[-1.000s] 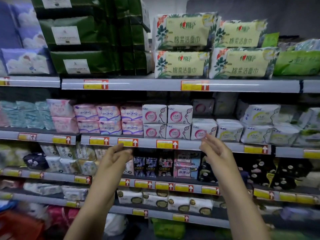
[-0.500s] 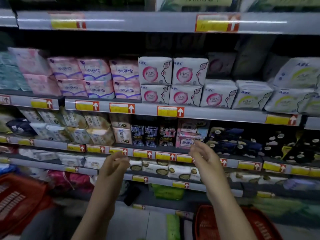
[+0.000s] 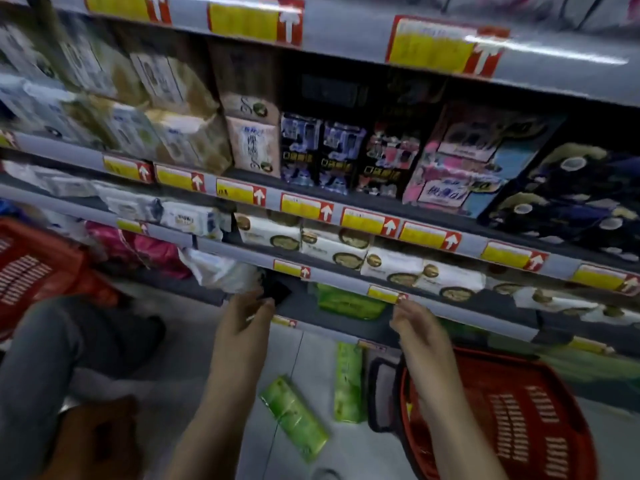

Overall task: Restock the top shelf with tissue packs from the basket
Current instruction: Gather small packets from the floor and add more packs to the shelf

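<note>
**Head view: both hands free, low over the floor stock**

1. Position. The left hand (image 3: pixel 242 327) and the right hand (image 3: pixel 420 327) are held out side by side in front of the lower shelf rail (image 3: pixel 346 277). They are apart from each other and touch nothing.
2. Finger state. Fingers of both hands are loosely bent and slightly spread. Nothing is held in either, as far as the motion blur allows.
3. Task items. Two green packs (image 3: pixel 294 417) lie on the floor (image 3: pixel 308 355) between the forearms, just beside the red basket (image 3: pixel 519 427). The basket stands under the right forearm. The visible part of its inside shows only red mesh. The rest is hidden by the arm.
4. Other items. A second red basket (image 3: pixel 27 271) stands at the far left. The top shelf is out of frame.
5. Step in hand (judgement). Pick-up of the next pack; no pack is gripped yet.
6. Next move (judgement). Lower one hand to the nearer green pack. Close the fingers across its narrow sides. Lift it clear of the basket rim, then carry it up to the top shelf.
</note>
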